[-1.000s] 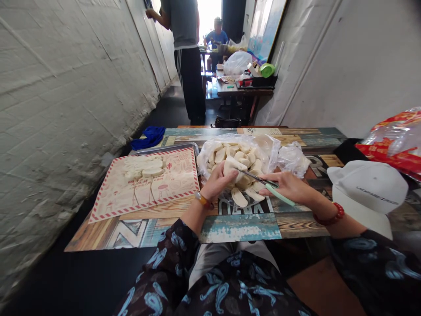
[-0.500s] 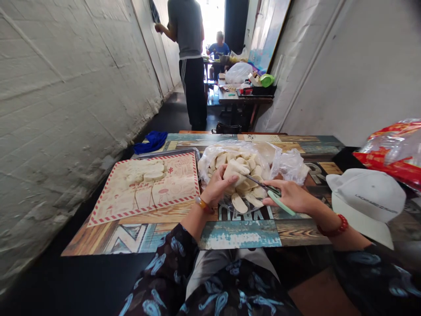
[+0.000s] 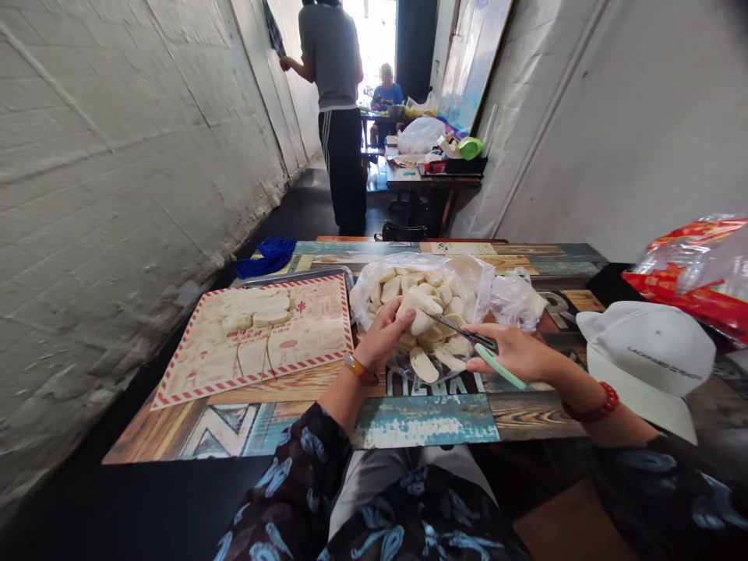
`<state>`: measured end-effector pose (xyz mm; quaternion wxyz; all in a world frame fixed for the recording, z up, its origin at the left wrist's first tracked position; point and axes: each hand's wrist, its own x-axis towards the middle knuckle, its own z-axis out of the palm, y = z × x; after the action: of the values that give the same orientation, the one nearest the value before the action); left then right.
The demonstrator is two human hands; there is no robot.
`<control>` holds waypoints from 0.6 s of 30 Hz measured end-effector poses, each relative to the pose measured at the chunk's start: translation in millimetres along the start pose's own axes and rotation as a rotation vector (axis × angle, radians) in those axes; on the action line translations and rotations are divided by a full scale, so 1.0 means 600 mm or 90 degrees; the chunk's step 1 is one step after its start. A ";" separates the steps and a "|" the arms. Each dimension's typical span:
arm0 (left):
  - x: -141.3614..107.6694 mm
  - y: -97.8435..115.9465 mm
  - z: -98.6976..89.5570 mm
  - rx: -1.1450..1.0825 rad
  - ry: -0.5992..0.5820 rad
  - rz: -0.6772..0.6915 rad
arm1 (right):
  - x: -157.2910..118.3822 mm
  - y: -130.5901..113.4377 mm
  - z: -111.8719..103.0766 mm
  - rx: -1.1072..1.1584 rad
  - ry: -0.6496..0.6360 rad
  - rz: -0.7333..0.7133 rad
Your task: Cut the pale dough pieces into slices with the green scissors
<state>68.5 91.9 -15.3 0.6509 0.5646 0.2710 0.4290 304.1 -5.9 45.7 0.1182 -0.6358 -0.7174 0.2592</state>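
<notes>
My left hand [image 3: 379,335] is closed on a pale, doughy-looking oval piece [image 3: 419,312], held over a heap of similar pieces [image 3: 429,279] in a clear plastic bag [image 3: 479,271]. In my right hand [image 3: 517,354] is a pair of scissors [image 3: 496,366] with mint-green handles. Its dark blades point left and reach the held piece; whether they cut into it is too small to tell. Two loose slices lie at the near edge of the bag. To the left, several pale pieces [image 3: 269,313] rest on a printed paper sheet [image 3: 309,351] with a red-striped border.
A metal tray [image 3: 344,273] shows behind the paper sheet, with a blue cloth [image 3: 266,257] at its far corner. At right are a white cap [image 3: 651,354] and red-and-clear packaging [image 3: 689,273]. One person [image 3: 339,101] stands in the aisle; another sits farther back.
The held piece has tilted slightly in my left hand, and the scissor blades look a little closer together. The camera view has shifted slightly.
</notes>
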 end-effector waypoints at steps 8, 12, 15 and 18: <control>0.001 -0.001 0.001 0.033 -0.027 0.018 | 0.011 -0.016 -0.003 0.006 -0.016 -0.006; 0.001 -0.002 0.000 0.052 -0.010 0.023 | 0.012 -0.020 -0.001 -0.007 0.007 -0.022; -0.001 -0.001 0.001 0.069 -0.002 0.022 | 0.013 -0.015 0.002 -0.008 0.024 -0.025; -0.003 -0.001 0.003 0.108 -0.020 0.026 | 0.018 -0.013 0.005 0.008 0.013 -0.039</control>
<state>69.3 89.1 -15.7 0.5960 0.6299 0.2844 0.4088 294.0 3.2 45.7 0.1374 -0.6154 -0.7337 0.2531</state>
